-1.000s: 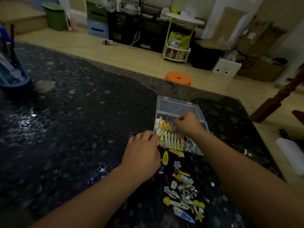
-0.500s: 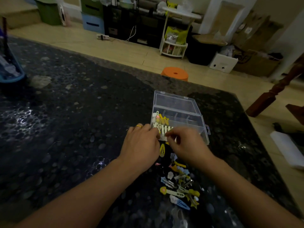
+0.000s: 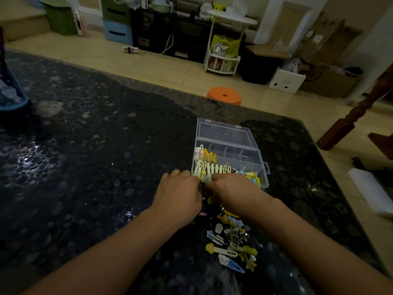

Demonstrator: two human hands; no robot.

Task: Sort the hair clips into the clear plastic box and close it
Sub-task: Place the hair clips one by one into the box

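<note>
The clear plastic box (image 3: pixel 248 165) lies open on the dark stone table (image 3: pixel 85 167), its lid (image 3: pixel 223 132) flat behind it. Its near compartments hold a row of pale clips (image 3: pixel 212 168) and some yellow ones. A loose pile of hair clips (image 3: pixel 230 241) lies on the table between my forearms. My left hand (image 3: pixel 178 194) and my right hand (image 3: pixel 231 190) meet at the box's near left corner, fingers curled downward. My right fingertips pinch a small pale clip (image 3: pixel 205 179) there. My left fingertips are hidden against that same corner.
A blue basket (image 3: pixel 12 101) stands at the table's far left. Beyond the far edge an orange stool (image 3: pixel 224 95) sits on the floor. On the right are a wooden furniture leg (image 3: pixel 350 118) and a white object (image 3: pixel 372 192).
My right hand has come back from the box's far compartments to its near left corner, beside my left hand. My left hand has stayed in place.
</note>
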